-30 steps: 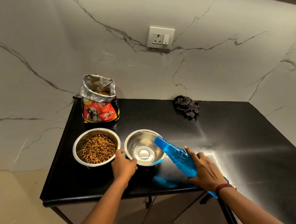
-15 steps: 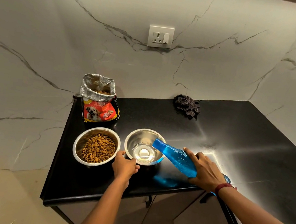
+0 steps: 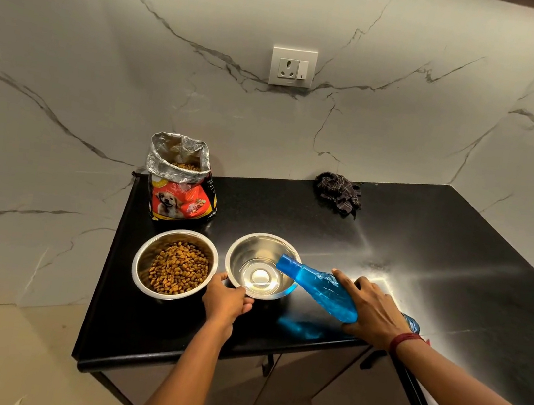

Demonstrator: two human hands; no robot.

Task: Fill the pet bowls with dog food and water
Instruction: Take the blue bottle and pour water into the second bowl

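My R hand (image 3: 377, 310) is wrapped round the bottle (image 3: 319, 284), tilted, neck over the empty bowl (image 3: 261, 265). L hand (image 3: 225, 300) pinches that bowl's near rim. Kibble bowl (image 3: 175, 265) sits just left; bag (image 3: 180, 179) behind it on counter (image 3: 291, 213).

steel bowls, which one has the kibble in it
The left steel bowl, in front of the dog food bag. The right steel bowl holds no kibble.
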